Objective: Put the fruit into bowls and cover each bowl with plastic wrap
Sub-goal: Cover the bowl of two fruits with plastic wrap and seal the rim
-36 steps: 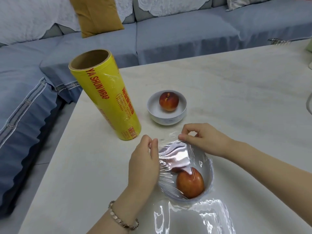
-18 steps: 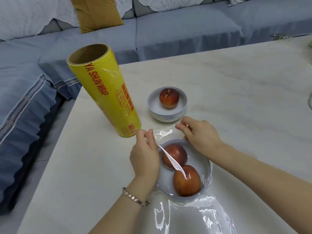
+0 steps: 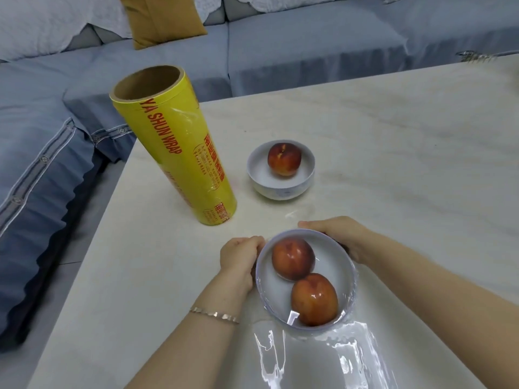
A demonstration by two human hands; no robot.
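— A: Your left hand (image 3: 241, 256) is clenched at the left side of the near bowl (image 3: 332, 263), low in the middle of the frame. The fingers are curled against the rim, so this hand grasps the bowl there. On the same wrist you wear a thin bracelet (image 3: 214, 315).

— B: Yes, and your right hand (image 3: 338, 234) grasps the same bowl from its upper right side. The fingers go around the wall, and I cannot see their tips.

— A: In this bowl you have an upper peach (image 3: 293, 258) and a lower peach (image 3: 314, 299), and they touch each other. The plastic wrap (image 3: 323, 360) is over the mouth of the bowl and shines on the fruit. The loose rest of the sheet lies wrinkled on the table (image 3: 393, 164), at the bottom edge of the frame.

— B: Whether the film sits tight all around the rim, I cannot tell. Above your hands, near the centre of the frame, stands the far bowl (image 3: 280, 190) with a single peach (image 3: 284, 159) inside, uncovered.

— A: Just left of it stands the yellow roll of plastic wrap (image 3: 179, 155) on its end, with red letters. It is apart from both bowls.

— B: Along the top and the left of the frame you have a blue-grey sofa (image 3: 309, 46), with a mustard cushion (image 3: 163, 18) on it at the upper left.
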